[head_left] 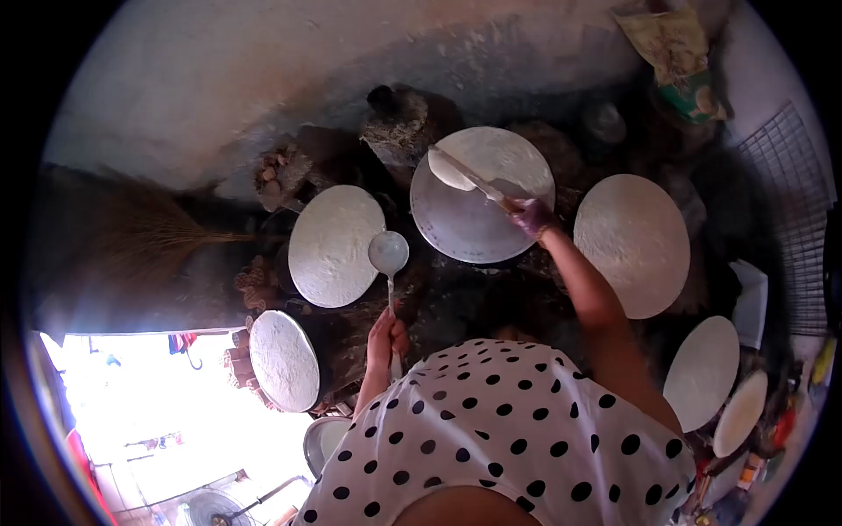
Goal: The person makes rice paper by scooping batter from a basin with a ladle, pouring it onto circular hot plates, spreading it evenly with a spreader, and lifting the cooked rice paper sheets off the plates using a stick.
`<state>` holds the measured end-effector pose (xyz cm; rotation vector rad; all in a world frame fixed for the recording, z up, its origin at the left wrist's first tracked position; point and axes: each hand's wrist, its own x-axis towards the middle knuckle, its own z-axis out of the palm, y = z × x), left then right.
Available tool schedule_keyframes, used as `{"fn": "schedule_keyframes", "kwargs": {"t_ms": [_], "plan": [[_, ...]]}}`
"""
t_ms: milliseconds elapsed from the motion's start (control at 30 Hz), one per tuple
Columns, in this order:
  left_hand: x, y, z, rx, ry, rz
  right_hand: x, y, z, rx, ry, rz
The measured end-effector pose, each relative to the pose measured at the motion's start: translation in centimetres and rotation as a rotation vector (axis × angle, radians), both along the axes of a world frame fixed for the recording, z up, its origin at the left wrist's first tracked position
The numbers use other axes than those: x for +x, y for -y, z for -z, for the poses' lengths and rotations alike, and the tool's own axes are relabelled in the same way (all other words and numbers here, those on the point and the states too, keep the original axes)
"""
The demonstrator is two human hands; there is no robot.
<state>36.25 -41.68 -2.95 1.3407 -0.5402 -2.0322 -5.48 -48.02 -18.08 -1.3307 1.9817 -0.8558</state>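
My left hand [384, 338] is wrapped around the handle of a metal ladle [388, 253], whose round bowl overlaps the edge of a round white-topped pan [333, 250]. In my right hand [530, 216] is a long flat spatula [478, 181], reaching over the round griddle [452, 223] in front of me. A white, batter-like sheet [509, 153] covers the griddle's far part, while its near part shows bare grey metal. White material bulges along the spatula blade at the left; whether it is lifted, I cannot tell.
Another large white-topped round [631, 245] stands right of the griddle, with smaller ones [702, 374] lower right and one [284, 361] lower left. A straw broom [167, 230] lies at left. Behind the griddle is a stump-like block [395, 127]. A fan [213, 508] stands lower left.
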Motion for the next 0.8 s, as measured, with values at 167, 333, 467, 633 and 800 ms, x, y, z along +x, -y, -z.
{"fn": "schedule_keyframes", "kwargs": {"t_ms": [167,333,467,633,800], "plan": [[0.6,-1.3,0.4,-0.047,-0.067,-0.010,-3.3,0.5,1.2,0.071,-0.003,0.340],[0.8,-1.5,1.3,0.018,-0.115,-0.039,0.6,2.2,2.4,0.118,-0.174,0.075],[0.5,-1.7,1.6,0.012,-0.097,-0.054,-1.6,0.7,-0.3,-0.018,0.010,-0.074],[0.0,-2.0,1.2,0.004,-0.039,-0.077,-1.3,1.4,-3.8,0.021,-0.096,0.144],[-0.3,-1.6,1.2,0.066,-0.104,-0.131,-1.4,0.8,-0.1,0.058,0.023,-0.145]]}}
